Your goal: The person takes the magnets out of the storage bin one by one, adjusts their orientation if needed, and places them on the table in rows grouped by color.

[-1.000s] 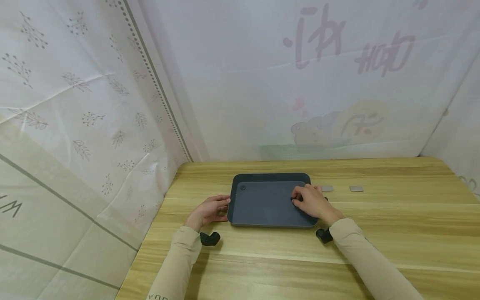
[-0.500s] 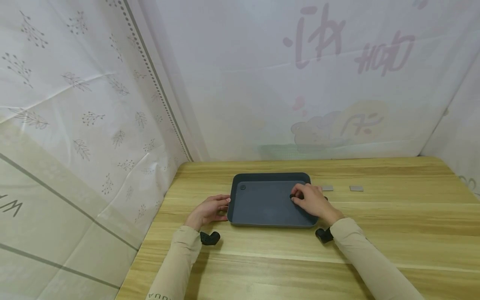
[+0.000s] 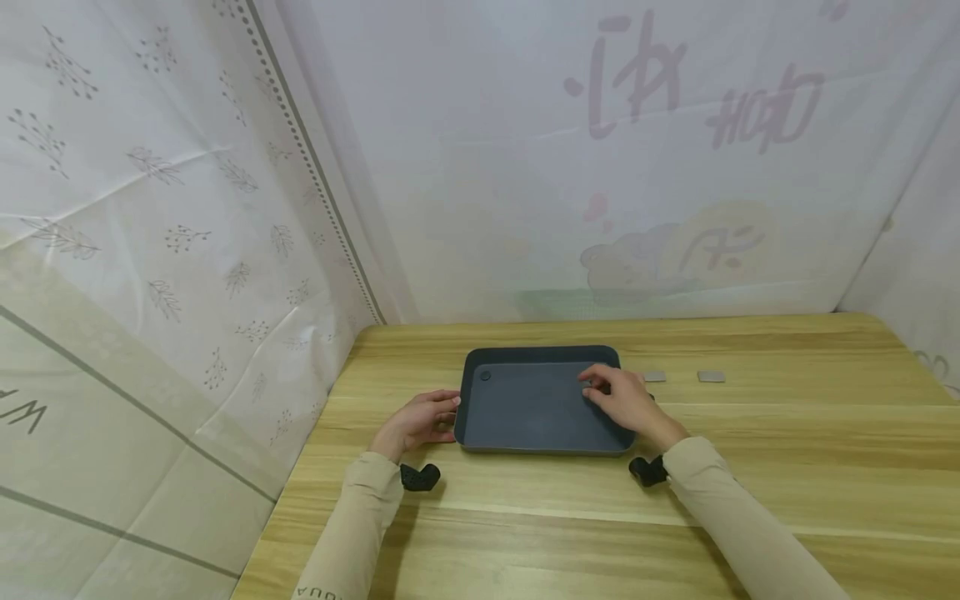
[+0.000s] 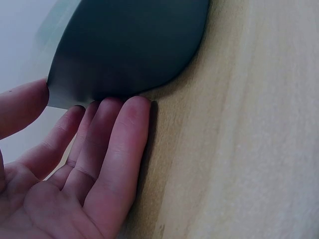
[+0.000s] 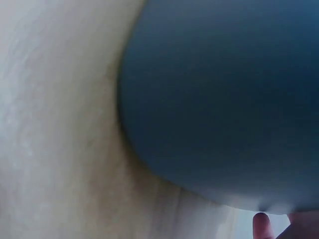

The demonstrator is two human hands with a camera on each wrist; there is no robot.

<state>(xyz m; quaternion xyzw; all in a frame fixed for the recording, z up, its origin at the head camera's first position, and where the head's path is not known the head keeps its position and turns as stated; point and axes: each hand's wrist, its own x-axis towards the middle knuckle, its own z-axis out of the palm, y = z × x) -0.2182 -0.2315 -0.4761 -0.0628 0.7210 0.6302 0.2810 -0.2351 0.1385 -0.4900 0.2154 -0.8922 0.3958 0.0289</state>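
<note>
We see the right hand (image 3: pixel 622 398) now a little farther back over the tray (image 3: pixel 525 417), its fingers less curled than before

Right hand (image 3: pixel 626 402) hides tray (image 3: pixel 525 408) right rim; grip unclear.

A dark grey rectangular tray (image 3: pixel 525 408) with rounded corners and a low raised rim lies flat on the wooden table, long side across. A small round mark (image 3: pixel 485 376) sits in its corner at about 10 o'clock.
</note>
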